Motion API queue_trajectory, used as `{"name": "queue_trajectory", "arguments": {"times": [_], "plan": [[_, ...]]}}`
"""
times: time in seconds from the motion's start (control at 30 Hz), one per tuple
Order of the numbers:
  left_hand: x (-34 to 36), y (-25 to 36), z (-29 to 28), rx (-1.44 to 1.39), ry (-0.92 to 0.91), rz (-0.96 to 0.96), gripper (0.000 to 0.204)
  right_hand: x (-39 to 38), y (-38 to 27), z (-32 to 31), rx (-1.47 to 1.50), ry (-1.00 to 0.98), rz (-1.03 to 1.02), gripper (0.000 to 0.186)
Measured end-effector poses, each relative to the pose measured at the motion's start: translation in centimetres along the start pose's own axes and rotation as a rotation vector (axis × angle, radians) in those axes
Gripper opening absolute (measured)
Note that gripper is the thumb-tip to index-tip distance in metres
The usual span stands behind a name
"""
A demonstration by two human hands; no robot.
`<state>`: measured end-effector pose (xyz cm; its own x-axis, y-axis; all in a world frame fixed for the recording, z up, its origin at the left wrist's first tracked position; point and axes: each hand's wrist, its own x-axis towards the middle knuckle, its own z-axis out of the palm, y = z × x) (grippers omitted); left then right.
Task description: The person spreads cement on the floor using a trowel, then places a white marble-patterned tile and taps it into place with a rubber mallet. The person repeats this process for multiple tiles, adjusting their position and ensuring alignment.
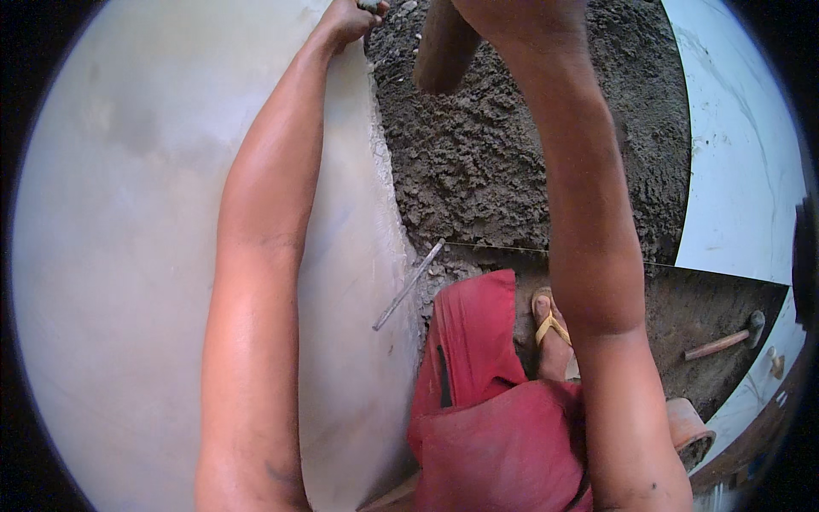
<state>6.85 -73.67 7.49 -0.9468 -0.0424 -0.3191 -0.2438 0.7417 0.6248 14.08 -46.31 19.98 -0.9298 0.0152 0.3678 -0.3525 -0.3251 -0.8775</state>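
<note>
At the top edge, my left hand (pixel 348 23) is closed beside the rim of the pale smooth surface. A small greyish end of something shows at its fingers, too cut off to name. My right hand (pixel 531 19) is partly out of the picture over the dark mortar bed (pixel 478 162). From it a thick brown wooden handle (pixel 447 53) with a blunt end points down toward the mortar; the right fingers are mostly hidden.
The pale surface (pixel 128 256) fills the left side. White marbled tiles (pixel 738 145) border the mortar at right. A metal rod (pixel 408 286) rests near a taut string. A hammer (pixel 721 344) and an orange bucket (pixel 685 422) are at lower right, beyond my sandalled foot (pixel 554 346).
</note>
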Motion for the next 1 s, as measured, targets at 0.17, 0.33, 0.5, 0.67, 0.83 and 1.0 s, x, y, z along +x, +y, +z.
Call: {"name": "queue_trajectory", "arguments": {"times": [0.17, 0.33, 0.5, 0.67, 0.83, 1.0], "plan": [[1.4, -0.9, 0.5, 0.093, 0.054, -0.193, 0.024, -6.9, 11.8, 1.0, -0.625, -0.436, 0.578, 0.045], [0.5, -0.9, 0.5, -0.015, 0.145, -0.238, 0.017, -2.8, 5.3, -0.3, -0.394, -0.320, 0.289, 0.035], [1.9, -0.1, 1.4, -0.116, 0.107, -0.099, 0.013, 2.5, -1.3, -1.0, -0.060, -0.038, -0.072, 0.033], [2.0, -4.9, -0.5, -0.023, 0.121, -0.062, 0.019, -4.3, 10.5, 1.9, -0.549, -0.144, 0.331, 0.034], [1.6, -5.1, 0.6, 0.070, 0.196, -0.158, 0.018, -3.2, 7.2, 0.1, -0.505, -0.509, 0.410, 0.042], [-0.4, -0.5, 0.7, 0.087, 0.176, -0.272, 0.013, 1.9, -2.3, 0.7, -0.099, -0.125, 0.031, 0.033]]}}
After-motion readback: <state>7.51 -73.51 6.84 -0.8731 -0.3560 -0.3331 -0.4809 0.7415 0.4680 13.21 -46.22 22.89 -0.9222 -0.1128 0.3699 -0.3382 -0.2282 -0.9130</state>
